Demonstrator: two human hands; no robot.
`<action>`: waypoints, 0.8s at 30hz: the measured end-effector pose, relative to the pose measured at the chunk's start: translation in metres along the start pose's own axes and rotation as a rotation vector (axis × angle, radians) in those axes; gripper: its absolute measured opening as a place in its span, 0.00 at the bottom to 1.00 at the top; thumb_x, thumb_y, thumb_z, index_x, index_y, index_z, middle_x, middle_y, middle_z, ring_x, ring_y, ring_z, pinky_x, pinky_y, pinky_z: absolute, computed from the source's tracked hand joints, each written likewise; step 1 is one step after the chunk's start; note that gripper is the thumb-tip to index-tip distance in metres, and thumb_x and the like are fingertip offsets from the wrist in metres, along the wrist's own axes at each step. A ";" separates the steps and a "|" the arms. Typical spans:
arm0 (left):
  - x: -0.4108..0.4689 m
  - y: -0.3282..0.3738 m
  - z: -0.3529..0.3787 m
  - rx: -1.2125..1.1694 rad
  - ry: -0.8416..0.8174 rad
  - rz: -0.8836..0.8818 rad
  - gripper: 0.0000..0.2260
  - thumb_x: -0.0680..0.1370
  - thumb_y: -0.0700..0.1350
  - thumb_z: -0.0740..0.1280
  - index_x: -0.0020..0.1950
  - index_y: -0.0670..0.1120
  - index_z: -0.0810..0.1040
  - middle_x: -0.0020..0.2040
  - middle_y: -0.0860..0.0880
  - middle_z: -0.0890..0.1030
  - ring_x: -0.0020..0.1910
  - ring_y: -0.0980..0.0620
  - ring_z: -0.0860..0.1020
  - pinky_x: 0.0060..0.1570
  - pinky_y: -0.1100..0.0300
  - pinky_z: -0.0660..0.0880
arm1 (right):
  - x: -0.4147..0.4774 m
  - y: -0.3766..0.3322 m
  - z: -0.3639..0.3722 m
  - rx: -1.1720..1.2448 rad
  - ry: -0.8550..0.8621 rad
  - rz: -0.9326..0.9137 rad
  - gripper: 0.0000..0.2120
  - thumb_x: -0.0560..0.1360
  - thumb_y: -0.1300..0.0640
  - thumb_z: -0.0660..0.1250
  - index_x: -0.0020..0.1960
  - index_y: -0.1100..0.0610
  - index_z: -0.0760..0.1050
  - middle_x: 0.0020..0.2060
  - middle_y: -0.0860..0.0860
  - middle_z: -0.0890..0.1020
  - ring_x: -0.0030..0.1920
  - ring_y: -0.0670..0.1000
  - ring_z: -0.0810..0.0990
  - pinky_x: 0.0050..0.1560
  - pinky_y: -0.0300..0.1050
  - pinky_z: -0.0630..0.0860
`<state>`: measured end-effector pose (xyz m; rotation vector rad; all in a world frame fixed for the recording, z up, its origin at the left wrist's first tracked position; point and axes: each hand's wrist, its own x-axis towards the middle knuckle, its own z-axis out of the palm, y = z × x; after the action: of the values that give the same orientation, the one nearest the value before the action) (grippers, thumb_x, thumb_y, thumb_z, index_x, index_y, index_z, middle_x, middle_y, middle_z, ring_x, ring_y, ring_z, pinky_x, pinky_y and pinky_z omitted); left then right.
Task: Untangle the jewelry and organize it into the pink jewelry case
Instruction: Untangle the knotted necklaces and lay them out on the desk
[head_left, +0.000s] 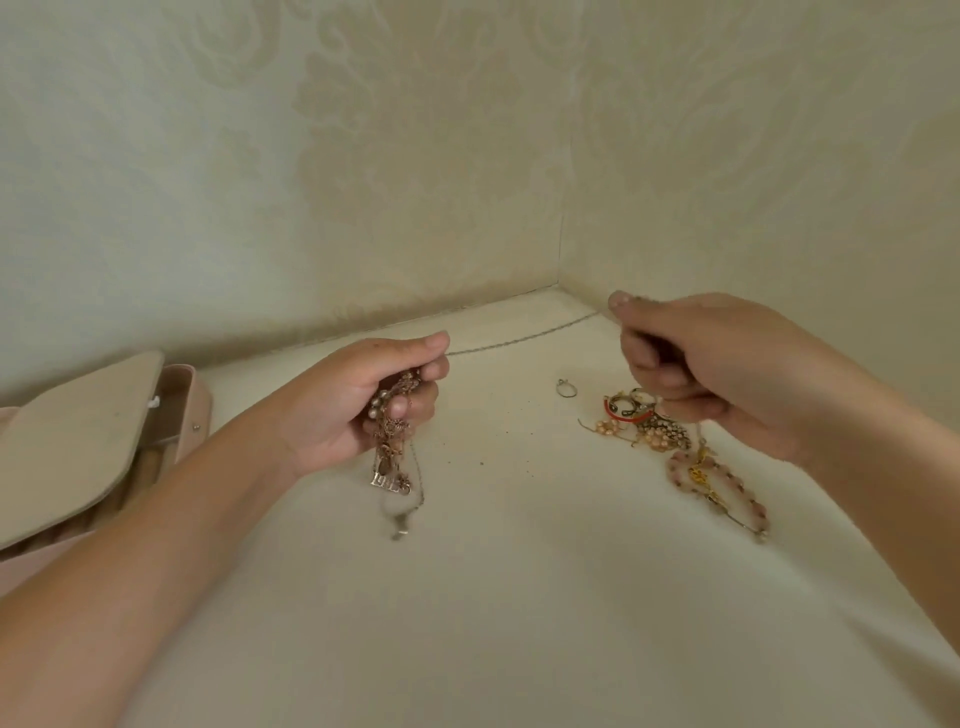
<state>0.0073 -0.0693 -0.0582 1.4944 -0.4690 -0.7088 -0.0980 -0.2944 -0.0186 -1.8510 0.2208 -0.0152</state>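
My left hand (358, 402) grips a tangled bunch of chains (390, 447) with pearls and a letter pendant hanging below the fist. A thin silver chain (519, 340) stretches taut from my left thumb to my right hand (696, 369), which pinches its other end above the surface. The pink jewelry case (192, 400) stands at the far left with its lid (72, 441) partly raised. A pile of jewelry (649, 421) lies under my right hand, with a pink bead bracelet (727, 488) beside it.
A small silver ring (565, 388) lies on the white surface (519, 571) between the hands. Patterned walls meet in a corner (563, 260) just behind the work area. Small dark specks dot the surface near the middle.
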 end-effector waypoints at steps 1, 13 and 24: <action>0.000 0.001 -0.004 -0.013 0.006 0.030 0.13 0.69 0.54 0.70 0.27 0.51 0.74 0.20 0.54 0.64 0.21 0.59 0.61 0.22 0.65 0.53 | -0.001 -0.001 -0.001 -0.146 -0.028 0.015 0.25 0.80 0.47 0.58 0.27 0.55 0.67 0.22 0.49 0.63 0.24 0.48 0.56 0.22 0.36 0.56; -0.003 0.005 0.003 -0.019 0.049 0.137 0.09 0.71 0.45 0.67 0.32 0.47 0.83 0.23 0.50 0.73 0.22 0.57 0.68 0.19 0.68 0.62 | 0.000 0.017 0.013 -0.678 0.029 -0.076 0.03 0.74 0.49 0.70 0.46 0.47 0.80 0.40 0.42 0.80 0.40 0.39 0.77 0.39 0.32 0.70; -0.006 -0.006 0.026 0.106 -0.054 0.093 0.09 0.72 0.47 0.64 0.47 0.44 0.80 0.37 0.45 0.82 0.30 0.54 0.77 0.27 0.66 0.72 | -0.006 0.031 0.068 -0.120 -0.059 -0.213 0.09 0.64 0.51 0.78 0.39 0.50 0.80 0.34 0.45 0.83 0.33 0.41 0.79 0.38 0.33 0.75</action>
<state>-0.0150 -0.0837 -0.0617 1.5450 -0.6214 -0.6609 -0.1001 -0.2378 -0.0674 -1.9843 -0.0173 -0.0967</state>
